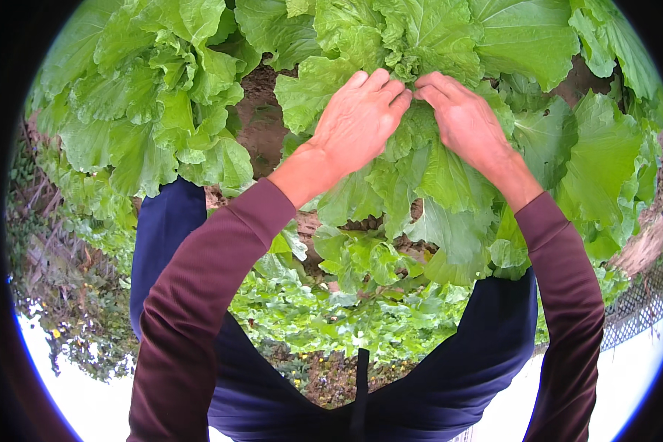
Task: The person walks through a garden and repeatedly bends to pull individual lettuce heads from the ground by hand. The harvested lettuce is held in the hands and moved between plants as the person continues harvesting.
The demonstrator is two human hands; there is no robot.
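Observation:
My left hand (359, 116) and my right hand (464, 119) lie close together over the heart of a leafy green plant, probably mustard greens. Crinkled young leaves (406, 63) crowd just beyond the fingers. Both hands are bent with knuckles up, and their fingertips dip in among the foliage. Leaves and knuckles hide whatever is between the fingers. Broad outer leaves (453, 174) of the same plant spread below the wrists.
A second large leafy plant (154, 99) grows to the left. Brown soil (259, 121) shows between the plants. My legs in dark blue trousers (497, 326) straddle the row, with more low greens (331, 309) between them. A lattice fence (635, 315) runs at right.

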